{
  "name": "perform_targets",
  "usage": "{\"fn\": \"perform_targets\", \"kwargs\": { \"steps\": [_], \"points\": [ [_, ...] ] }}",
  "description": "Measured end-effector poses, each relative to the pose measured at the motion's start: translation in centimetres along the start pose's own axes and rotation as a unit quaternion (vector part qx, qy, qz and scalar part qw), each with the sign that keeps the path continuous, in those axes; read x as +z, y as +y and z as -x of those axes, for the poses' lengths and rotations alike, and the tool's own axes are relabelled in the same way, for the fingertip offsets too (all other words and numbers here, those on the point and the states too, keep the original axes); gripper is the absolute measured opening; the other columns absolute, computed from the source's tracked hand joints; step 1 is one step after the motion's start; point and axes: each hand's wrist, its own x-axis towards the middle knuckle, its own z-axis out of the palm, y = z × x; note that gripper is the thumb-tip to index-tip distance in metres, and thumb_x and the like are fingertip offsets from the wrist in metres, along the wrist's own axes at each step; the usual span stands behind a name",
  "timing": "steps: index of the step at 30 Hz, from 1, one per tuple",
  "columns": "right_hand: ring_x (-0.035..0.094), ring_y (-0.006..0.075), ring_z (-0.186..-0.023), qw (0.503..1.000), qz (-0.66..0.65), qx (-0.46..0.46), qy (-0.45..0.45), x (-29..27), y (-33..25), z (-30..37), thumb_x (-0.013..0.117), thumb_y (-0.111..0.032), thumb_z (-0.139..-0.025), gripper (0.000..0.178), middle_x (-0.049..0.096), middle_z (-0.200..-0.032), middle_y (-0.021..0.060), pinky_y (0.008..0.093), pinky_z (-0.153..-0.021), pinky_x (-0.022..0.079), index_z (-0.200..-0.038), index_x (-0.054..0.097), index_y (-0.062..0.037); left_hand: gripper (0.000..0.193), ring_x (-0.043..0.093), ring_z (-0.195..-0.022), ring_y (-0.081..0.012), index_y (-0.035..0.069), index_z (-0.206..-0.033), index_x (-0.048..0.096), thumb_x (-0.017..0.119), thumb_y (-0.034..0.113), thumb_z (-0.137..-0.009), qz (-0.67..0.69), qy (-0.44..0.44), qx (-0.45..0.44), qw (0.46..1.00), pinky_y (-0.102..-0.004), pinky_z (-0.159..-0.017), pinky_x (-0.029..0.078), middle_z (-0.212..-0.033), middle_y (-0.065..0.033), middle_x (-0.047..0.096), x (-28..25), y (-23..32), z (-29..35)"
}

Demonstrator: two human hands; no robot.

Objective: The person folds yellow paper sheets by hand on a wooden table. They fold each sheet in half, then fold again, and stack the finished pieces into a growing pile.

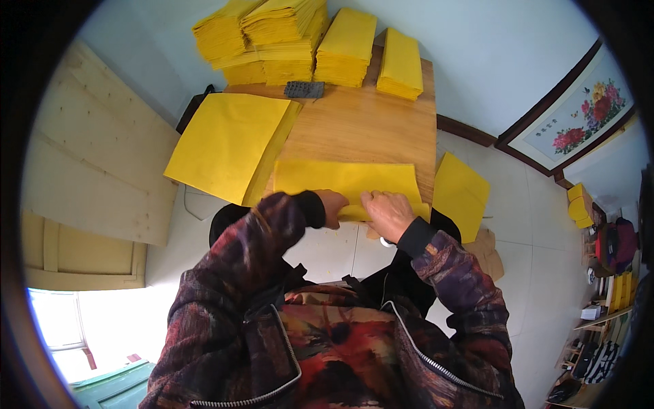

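On the left, a broad yellow stack (228, 140) crowds the wooden table (354, 129); a grey block (304, 89) lies far, before yellow bundles (289, 51). Near, my left hand (332, 208) and right hand (390, 215) grip a folded yellow sheet (354, 179). Right, yellow paper (462, 194).

Ahead of you, across the top of the frame, runs a pale blue wall (470, 61), with a brown wooden table (361, 126) below it. At upper right you have a framed flower picture (589, 119); cluttered shelves (603, 320) fill the lower right. Light-coloured floor tiles (528, 238) surround you, and bright light glares at lower left.
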Motion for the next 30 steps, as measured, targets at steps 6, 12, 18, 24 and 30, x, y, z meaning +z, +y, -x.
{"fn": "perform_targets", "kwargs": {
  "steps": [6, 12, 18, 24, 30],
  "points": [
    [0.063, 0.0369, -0.08, 0.989, -0.118, 0.028, -0.082, -1.3, 0.8, -0.5, 0.072, -0.018, -0.071, 0.031, 0.064, -0.082, 0.0192, 0.0457, -0.068, 0.049, -0.087, 0.053, 0.001, 0.034, 0.063, -0.086, -0.031, 0.008, -0.091, 0.055, 0.073, 0.025, -0.068, -0.138, 0.161, 0.017, 0.977, -0.0462, -0.072, 0.047, -0.084, -0.0116, 0.064, 0.7, 0.1, 0.7],
    [0.065, 0.0319, -0.081, 0.997, 0.076, -0.019, 0.028, -0.9, 0.3, 0.0, 0.07, -0.012, -0.066, 0.028, 0.063, -0.079, 0.0199, 0.0426, -0.064, 0.05, -0.085, 0.054, -0.0011, 0.043, 0.062, -0.091, -0.0362, 0.004, -0.103, 0.057, 0.072, 0.026, -0.068, -0.024, 0.03, 0.028, 0.999, -0.0448, -0.076, 0.049, -0.093, -0.0185, 0.065, -0.1, -0.9, 0.6],
    [0.065, 0.0306, -0.079, 0.985, -0.145, 0.009, -0.095, -1.2, 1.0, -0.5, 0.073, -0.015, -0.067, 0.03, 0.062, -0.078, 0.0186, 0.0415, -0.063, 0.05, -0.084, 0.052, -0.002, 0.036, 0.063, -0.089, -0.0357, 0.007, -0.097, 0.055, 0.07, 0.024, -0.07, -0.106, 0.087, -0.003, 0.991, -0.045, -0.076, 0.048, -0.092, -0.0163, 0.066, -0.9, -0.5, 1.4],
    [0.063, 0.0349, -0.082, 0.999, -0.02, -0.025, -0.032, -1.5, 0.3, -0.1, 0.076, -0.024, -0.067, 0.046, 0.064, -0.085, 0.0225, 0.04, -0.069, 0.05, -0.097, 0.056, 0.0034, 0.032, 0.063, -0.087, -0.035, 0.005, -0.092, 0.059, 0.071, 0.023, -0.068, -0.06, 0.021, -0.017, 0.998, -0.0436, -0.077, 0.048, -0.086, -0.0164, 0.065, -0.8, -0.6, 1.3],
    [0.064, 0.034, -0.083, 0.973, -0.181, 0.006, -0.142, -2.8, 0.3, -0.5, 0.079, -0.02, -0.065, 0.045, 0.065, -0.088, 0.0217, 0.0396, -0.066, 0.05, -0.095, 0.054, 0.0014, 0.037, 0.062, -0.089, -0.036, 0.005, -0.098, 0.057, 0.072, 0.022, -0.068, -0.071, 0.063, 0.032, 0.995, -0.044, -0.077, 0.048, -0.088, -0.0166, 0.066, -1.7, -0.3, 2.1]
  ]
}}
